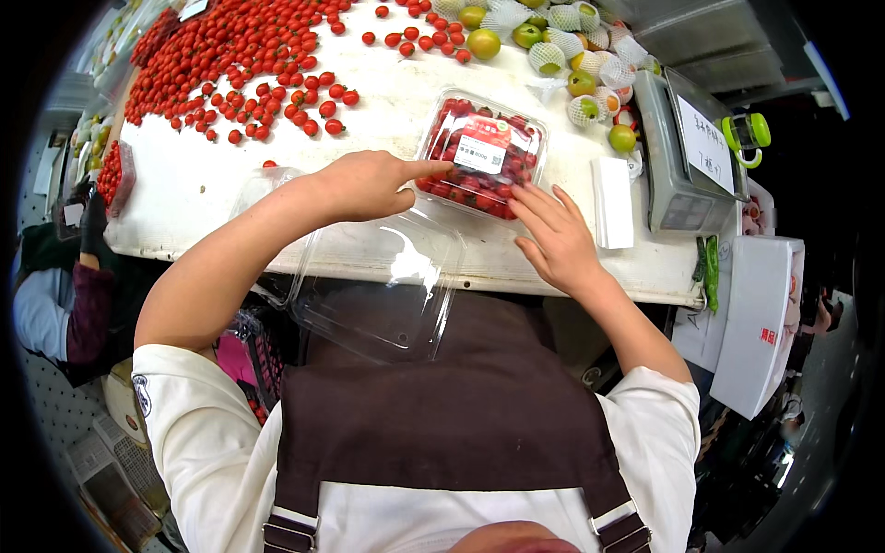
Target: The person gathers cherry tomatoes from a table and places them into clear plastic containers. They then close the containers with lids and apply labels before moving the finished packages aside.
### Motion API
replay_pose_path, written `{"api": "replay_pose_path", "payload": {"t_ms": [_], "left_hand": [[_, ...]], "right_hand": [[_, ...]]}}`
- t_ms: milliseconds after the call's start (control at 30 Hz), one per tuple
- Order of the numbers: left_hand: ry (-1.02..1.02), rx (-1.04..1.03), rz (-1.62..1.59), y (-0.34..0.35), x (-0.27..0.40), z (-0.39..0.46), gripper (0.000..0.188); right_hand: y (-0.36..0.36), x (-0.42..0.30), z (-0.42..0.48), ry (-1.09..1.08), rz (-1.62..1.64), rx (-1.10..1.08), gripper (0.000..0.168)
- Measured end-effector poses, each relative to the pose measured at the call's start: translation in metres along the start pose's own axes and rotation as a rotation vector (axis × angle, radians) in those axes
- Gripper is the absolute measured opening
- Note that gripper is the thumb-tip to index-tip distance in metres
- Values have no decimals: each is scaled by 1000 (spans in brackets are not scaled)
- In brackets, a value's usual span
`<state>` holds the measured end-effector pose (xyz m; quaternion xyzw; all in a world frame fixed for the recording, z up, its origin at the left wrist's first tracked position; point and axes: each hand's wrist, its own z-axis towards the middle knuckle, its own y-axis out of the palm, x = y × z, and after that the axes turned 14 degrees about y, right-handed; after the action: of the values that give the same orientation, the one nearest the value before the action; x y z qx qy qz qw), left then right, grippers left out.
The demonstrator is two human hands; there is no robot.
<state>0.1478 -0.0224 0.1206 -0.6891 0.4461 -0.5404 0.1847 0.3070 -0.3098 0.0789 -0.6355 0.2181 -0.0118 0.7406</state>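
A clear plastic clamshell box (437, 131) full of cherry tomatoes (470, 185) lies closed on the white table, with a red and white printed label (482, 153) on its lid. My left hand (366, 185) stretches its index finger to the label's lower left edge, other fingers curled. At the box's near right corner, my right hand (559, 238) rests its spread fingertips on the plastic. Another clear clamshell (366, 276), without contents, hangs over the table's front edge below my left hand.
Loose cherry tomatoes (228, 62) cover the table's far left. Larger green tomatoes (483, 43), many in foam nets, lie at the back right. A folded white paper stack (612, 202) and a scale (681, 152) stand right. A co-worker's gloved hand (93, 221) is at left.
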Motion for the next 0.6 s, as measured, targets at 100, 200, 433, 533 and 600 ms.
{"api": "replay_pose_path", "payload": {"t_ms": [100, 200, 433, 533, 600], "left_hand": [[52, 110, -111, -13, 1, -7, 65], [-22, 240, -206, -43, 33, -15, 54], [196, 709, -179, -86, 100, 11, 31], [380, 855, -205, -72, 116, 25, 25], [388, 909, -177, -70, 128, 31, 24]], "right_hand": [[-6, 2, -19, 82, 275, 50, 53], [-15, -38, 3, 350, 831, 85, 69], [-56, -57, 7, 248, 1887, -356, 34], [-83, -45, -14, 219, 2006, -195, 30], [-102, -35, -29, 303, 1985, -218, 32]]}}
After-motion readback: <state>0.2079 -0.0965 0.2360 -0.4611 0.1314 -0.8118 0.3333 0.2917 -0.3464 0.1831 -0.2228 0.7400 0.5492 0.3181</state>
